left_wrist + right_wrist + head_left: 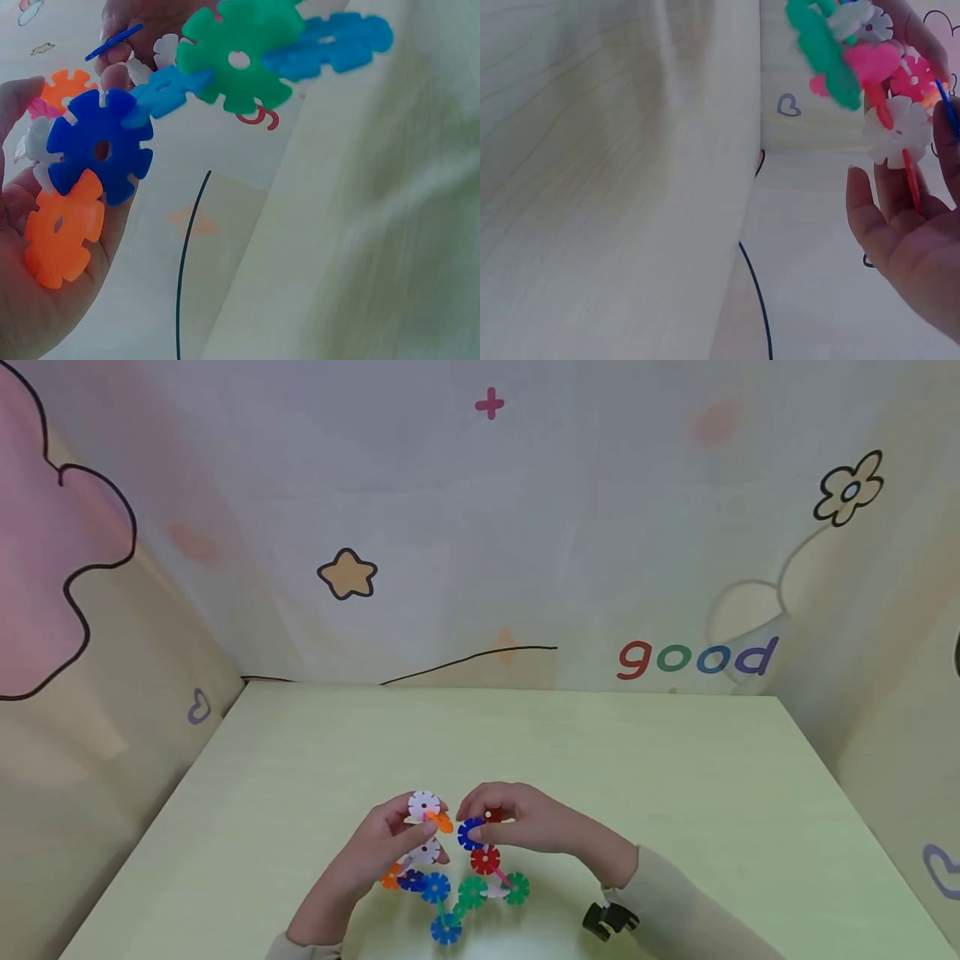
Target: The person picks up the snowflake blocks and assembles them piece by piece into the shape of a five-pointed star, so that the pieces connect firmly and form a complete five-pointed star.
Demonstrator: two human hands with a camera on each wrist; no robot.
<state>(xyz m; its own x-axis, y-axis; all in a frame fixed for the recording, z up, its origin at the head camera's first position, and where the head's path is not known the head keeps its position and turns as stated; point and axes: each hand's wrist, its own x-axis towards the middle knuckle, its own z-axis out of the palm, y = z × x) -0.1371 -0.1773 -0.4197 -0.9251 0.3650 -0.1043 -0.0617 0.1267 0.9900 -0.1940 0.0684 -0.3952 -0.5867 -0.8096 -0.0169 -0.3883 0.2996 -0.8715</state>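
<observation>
A chain of slotted plastic snowflake discs hangs in a loop between my two hands. My left hand (382, 845) pinches its left end, where a white disc (424, 803) meets an orange disc (446, 823). At the right end, my right hand (528, 818) pinches a dark blue disc (466, 837) above a red disc (485, 862). A small gap separates the orange and dark blue discs. Lower down are a blue disc (435, 888) and a green disc (472, 893). In the left wrist view, another orange disc (79, 225) lies against my left palm.
The pale tabletop (510, 735) spreads around the hands, with a printed backdrop (450, 510) behind it. A black wrist device (611, 920) hangs at the right sleeve (675, 893).
</observation>
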